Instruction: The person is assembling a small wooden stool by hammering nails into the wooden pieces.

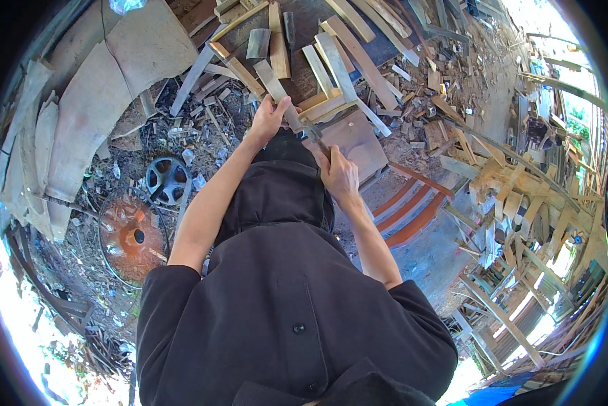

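Head view, as I watched, had the left hand gripping a slim wooden strip, its far end over the near left corner of the tabletop, while the right hand was closed around a tool whose tip met or nearly met the strip's near end. To my eye, doing this well called for a steady left grip, fingers kept clear of the tool, and short, controlled strokes.
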{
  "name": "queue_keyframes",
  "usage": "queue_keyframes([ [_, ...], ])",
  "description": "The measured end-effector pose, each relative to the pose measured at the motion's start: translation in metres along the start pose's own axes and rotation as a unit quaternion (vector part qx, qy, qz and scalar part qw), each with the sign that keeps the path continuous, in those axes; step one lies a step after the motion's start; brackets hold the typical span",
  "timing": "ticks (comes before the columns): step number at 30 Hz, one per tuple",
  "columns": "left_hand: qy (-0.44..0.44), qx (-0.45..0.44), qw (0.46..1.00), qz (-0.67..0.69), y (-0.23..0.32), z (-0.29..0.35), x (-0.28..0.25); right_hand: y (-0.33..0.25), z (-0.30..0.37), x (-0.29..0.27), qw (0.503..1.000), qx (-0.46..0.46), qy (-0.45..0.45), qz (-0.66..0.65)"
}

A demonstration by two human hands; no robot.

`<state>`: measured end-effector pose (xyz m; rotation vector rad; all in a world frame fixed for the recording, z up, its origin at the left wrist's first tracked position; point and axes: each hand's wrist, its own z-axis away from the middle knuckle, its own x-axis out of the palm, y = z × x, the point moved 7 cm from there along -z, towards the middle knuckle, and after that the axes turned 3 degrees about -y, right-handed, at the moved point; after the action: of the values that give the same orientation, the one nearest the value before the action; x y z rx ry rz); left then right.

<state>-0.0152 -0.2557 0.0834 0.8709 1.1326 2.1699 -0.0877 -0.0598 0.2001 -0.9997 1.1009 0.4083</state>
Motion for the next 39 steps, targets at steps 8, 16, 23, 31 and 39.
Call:
queue_keyframes([
  [8, 0.003, 0.016, 1.0, -0.011, 0.001, -0.001, 0.002, -0.001, -0.007, 0.008, 0.996, 0.067, -0.065, 0.004],
  [16, 0.009, 0.013, 0.997, -0.072, -0.013, -0.014, -0.009, -0.003, -0.01, 0.008, 0.993, 0.087, -0.082, -0.01],
  [23, -0.025, 0.0, 0.999, -0.028, -0.008, -0.014, 0.004, -0.011, -0.009, -0.025, 0.993, 0.079, 0.034, -0.085],
  [31, -0.006, -0.008, 1.0, -0.009, -0.006, -0.014, 0.005, -0.014, -0.015, -0.028, 0.995, 0.084, 0.005, -0.059],
  [39, -0.009, 0.005, 1.0, -0.011, -0.003, -0.017, 0.012, -0.005, -0.019, -0.017, 0.997, 0.077, -0.02, -0.014],
])
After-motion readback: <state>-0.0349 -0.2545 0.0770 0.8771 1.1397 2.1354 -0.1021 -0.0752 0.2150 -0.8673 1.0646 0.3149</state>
